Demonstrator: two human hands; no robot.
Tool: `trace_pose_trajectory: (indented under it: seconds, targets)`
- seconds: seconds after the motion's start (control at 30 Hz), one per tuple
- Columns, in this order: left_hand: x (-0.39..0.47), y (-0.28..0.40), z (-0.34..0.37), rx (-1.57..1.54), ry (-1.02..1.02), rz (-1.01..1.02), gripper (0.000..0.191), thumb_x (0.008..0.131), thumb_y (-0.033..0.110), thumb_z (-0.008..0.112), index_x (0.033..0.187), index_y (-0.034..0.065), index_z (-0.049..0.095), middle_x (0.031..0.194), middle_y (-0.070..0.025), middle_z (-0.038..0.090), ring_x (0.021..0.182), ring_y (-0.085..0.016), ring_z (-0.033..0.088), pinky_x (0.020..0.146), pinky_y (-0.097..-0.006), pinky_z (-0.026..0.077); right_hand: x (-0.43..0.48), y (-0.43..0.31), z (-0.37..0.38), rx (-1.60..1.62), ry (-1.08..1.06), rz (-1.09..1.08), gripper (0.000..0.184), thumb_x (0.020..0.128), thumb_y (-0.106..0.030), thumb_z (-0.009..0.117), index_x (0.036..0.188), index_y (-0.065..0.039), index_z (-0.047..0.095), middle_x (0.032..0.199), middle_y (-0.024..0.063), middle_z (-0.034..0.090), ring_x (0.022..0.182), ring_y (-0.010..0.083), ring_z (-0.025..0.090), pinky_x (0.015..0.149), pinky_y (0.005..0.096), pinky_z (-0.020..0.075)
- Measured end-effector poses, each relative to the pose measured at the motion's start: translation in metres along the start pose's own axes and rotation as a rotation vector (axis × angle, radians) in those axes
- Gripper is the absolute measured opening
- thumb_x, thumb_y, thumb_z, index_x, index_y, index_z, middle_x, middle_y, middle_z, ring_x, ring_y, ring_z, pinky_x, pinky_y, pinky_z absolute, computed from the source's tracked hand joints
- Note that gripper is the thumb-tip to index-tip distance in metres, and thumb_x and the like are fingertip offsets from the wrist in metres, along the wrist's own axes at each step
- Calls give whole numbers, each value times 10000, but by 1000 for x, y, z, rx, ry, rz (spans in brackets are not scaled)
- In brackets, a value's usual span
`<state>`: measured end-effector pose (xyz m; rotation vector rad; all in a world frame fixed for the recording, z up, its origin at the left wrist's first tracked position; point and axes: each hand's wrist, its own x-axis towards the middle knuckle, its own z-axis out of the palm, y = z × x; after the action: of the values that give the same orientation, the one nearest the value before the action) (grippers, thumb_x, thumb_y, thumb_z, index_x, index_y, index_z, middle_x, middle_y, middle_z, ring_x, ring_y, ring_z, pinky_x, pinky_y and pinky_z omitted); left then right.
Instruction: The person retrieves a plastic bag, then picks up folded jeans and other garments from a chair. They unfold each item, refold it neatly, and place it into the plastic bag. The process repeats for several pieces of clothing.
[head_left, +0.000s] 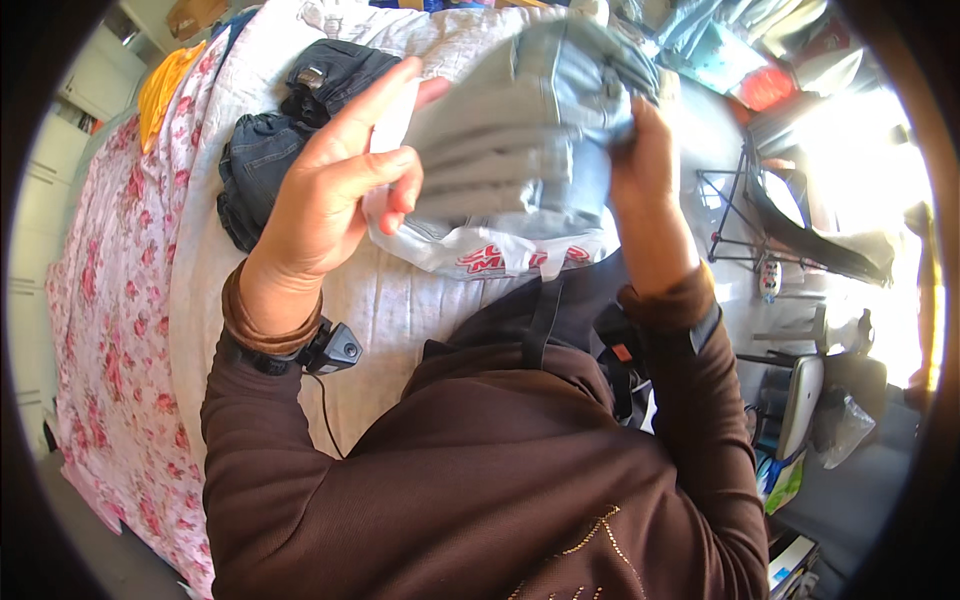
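My right hand (651, 169) grips a bundle of folded light blue jeans (525, 127), blurred in places, by its right side. The bundle is held above a white plastic bag (427, 251) with red lettering. My left hand (319, 199) holds the bag's left edge between thumb and fingers, the index finger stretched out. Part of the bag is hidden behind the jeans. Left of the bag, beyond my left hand, dark blue jeans (259, 161) lie folded on the bed. Another dark pair of trousers (337, 71) lies just behind them.
A white sheet (375, 300) and a pink floral cloth (124, 300) cover the bed, with a yellow cloth (166, 94) at its far left. Right of the bed stand a folding-frame chair (795, 217) and a small seat (802, 405). Several plastic bags (720, 64) lie at the back right.
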<state>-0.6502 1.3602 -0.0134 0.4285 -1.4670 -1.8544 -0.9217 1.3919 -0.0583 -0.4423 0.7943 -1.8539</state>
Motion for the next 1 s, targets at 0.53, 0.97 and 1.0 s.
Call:
trace_pose_trajectory:
  seconds: [0.53, 0.97, 1.0]
  targets:
    - [31, -6, -7, -41, -93, 82, 720, 841, 82, 522, 1461, 0, 165, 1457, -232, 288, 786, -199, 630, 486, -191, 481, -7, 10, -74, -636, -257, 533, 425, 726, -66, 624, 1133, 38, 559, 1020, 97, 611, 911, 200, 598, 730, 337, 505]
    - [21, -3, -30, -230, -57, 41, 783, 836, 123, 569, 1458, -26, 117, 1464, -295, 204, 761, -147, 576, 464, -194, 471, -11, 25, -49, -593, -141, 251, 400, 698, 76, 572, 1094, 26, 607, 974, 77, 645, 877, 174, 590, 809, 281, 454]
    - [22, -5, -32, -236, -59, 44, 808, 837, 140, 588, 1460, -22, 99, 1477, -278, 184, 798, -164, 582, 478, -200, 489, -10, 38, -57, -743, -51, 346, 412, 699, 73, 572, 1108, 24, 595, 971, 84, 639, 891, 183, 587, 810, 286, 452]
